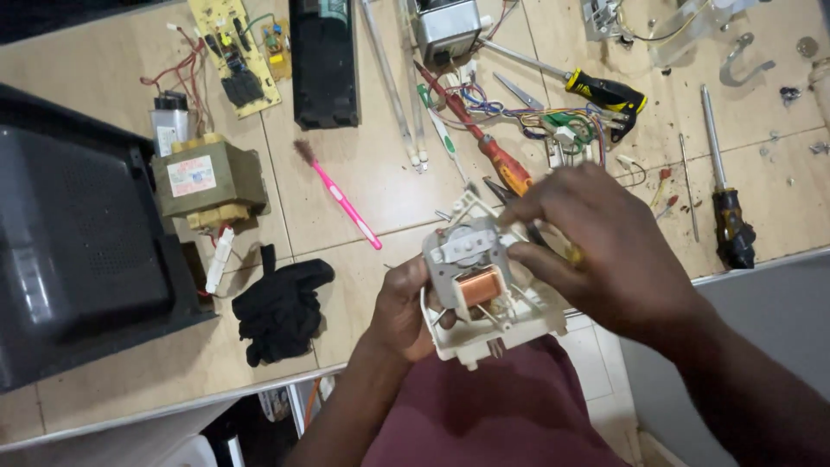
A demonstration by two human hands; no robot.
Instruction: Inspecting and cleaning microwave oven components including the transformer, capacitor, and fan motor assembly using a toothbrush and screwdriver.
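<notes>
I hold a small fan motor [471, 277] with a copper coil, fixed in a white plastic housing, over the table's front edge. My left hand [402, 307] grips the housing from below and from the left. My right hand [596, 246] covers its upper right side, fingers curled on the frame; a yellow-handled tool seems to sit under this hand, mostly hidden. Whether the right hand grips the tool or the housing is unclear.
On the tiled table lie a transformer [207, 182], a circuit board [235, 54], a pink toothbrush [341, 199], a black cloth [281, 307], several screwdrivers [731, 216] and loose wires [553, 121]. A dark appliance casing [78, 251] fills the left side.
</notes>
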